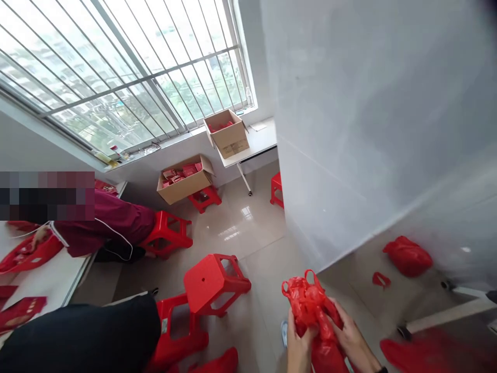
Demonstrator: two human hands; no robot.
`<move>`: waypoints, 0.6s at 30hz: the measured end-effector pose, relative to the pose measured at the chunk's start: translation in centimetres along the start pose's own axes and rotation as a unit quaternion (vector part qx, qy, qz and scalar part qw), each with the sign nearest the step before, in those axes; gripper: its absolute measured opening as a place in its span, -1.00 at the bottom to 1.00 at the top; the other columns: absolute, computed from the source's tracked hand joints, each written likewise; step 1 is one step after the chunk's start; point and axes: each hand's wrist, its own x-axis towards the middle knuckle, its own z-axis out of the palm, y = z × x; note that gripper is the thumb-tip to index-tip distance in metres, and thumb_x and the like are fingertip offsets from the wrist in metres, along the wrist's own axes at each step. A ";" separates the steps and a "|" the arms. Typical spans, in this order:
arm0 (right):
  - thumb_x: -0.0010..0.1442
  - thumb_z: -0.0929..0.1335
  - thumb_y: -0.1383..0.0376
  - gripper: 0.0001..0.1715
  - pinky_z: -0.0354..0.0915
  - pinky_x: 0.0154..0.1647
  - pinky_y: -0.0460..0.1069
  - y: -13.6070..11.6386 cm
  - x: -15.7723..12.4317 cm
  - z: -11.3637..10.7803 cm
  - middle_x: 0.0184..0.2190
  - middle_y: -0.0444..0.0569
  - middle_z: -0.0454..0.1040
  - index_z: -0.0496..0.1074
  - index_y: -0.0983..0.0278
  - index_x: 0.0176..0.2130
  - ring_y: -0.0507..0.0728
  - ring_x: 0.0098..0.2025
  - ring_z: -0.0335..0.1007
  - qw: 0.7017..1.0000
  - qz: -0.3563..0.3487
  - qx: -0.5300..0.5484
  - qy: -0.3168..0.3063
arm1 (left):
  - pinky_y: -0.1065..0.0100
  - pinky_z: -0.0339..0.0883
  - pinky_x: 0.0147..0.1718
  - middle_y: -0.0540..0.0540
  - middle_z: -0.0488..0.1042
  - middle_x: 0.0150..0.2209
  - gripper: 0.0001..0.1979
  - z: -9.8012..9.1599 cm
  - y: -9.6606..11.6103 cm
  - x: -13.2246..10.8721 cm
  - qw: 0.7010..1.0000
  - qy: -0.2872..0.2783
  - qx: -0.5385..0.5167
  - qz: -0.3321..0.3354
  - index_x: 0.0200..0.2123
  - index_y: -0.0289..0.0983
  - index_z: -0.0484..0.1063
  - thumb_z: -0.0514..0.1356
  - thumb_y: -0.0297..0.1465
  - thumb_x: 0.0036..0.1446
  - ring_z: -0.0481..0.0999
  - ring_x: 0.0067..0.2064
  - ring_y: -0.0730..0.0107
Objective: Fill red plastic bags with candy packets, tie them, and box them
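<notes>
A red plastic bag (308,300) with loop handles standing up is held between my two hands, low in the view and above the tiled floor. My left hand (300,342) grips its near left side, thumb pressed into the crumpled film. On the other side, my right hand (349,334) is closed on the bag's right edge. More red material hangs below the hands; what the bag contains is hidden.
Red stools (205,280) stand left of me, near a seated person in maroon (120,215) and a dark-clothed person (85,336). Open cartons (186,184) are by the window. At right are a grey wall (373,114), a filled red bag (409,256) and a wheeled table leg (446,313).
</notes>
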 end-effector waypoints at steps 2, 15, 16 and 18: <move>0.21 0.42 -0.12 -0.35 0.42 0.19 0.13 -2.0 3.2 4.9 0.14 0.15 0.55 0.44 0.22 0.11 0.34 0.20 0.46 1.000 -0.013 0.002 -0.020 | 0.06 0.41 0.05 -0.30 0.63 -0.07 -0.28 -2.6 4.0 3.1 1.000 0.020 -0.013 0.014 -0.05 -0.26 0.55 0.54 -0.04 -0.29 0.59 0.03 -0.16; 0.26 0.39 -0.10 -0.42 0.39 0.11 0.14 -12.6 34.6 23.8 0.03 0.08 0.58 0.42 0.21 0.08 0.31 0.05 0.51 0.990 -0.034 0.074 -0.116 | 0.19 0.46 -0.06 -0.20 0.63 -0.27 -0.36 -6.9 24.4 33.6 0.993 0.104 0.010 0.064 -0.21 -0.26 0.57 0.57 -0.09 -0.39 0.63 -0.14 -0.06; 0.26 0.40 -0.10 -0.43 0.38 0.12 0.14 -13.9 37.6 25.3 0.03 0.08 0.58 0.42 0.21 0.07 0.31 0.05 0.51 0.989 -0.037 0.079 -0.118 | 0.19 0.45 -0.05 -0.19 0.63 -0.27 -0.36 -7.0 26.6 36.4 0.992 0.108 0.018 0.066 -0.20 -0.26 0.57 0.57 -0.09 -0.39 0.63 -0.13 -0.05; 0.25 0.41 -0.08 -0.45 0.36 0.13 0.14 -16.9 43.5 27.9 0.02 0.06 0.58 0.43 0.21 0.06 0.30 0.04 0.50 0.989 -0.043 0.076 -0.116 | 0.21 0.44 -0.01 -0.19 0.63 -0.22 -0.35 -7.0 30.8 41.8 0.990 0.115 0.033 0.073 -0.18 -0.25 0.56 0.56 -0.09 -0.37 0.62 -0.09 -0.04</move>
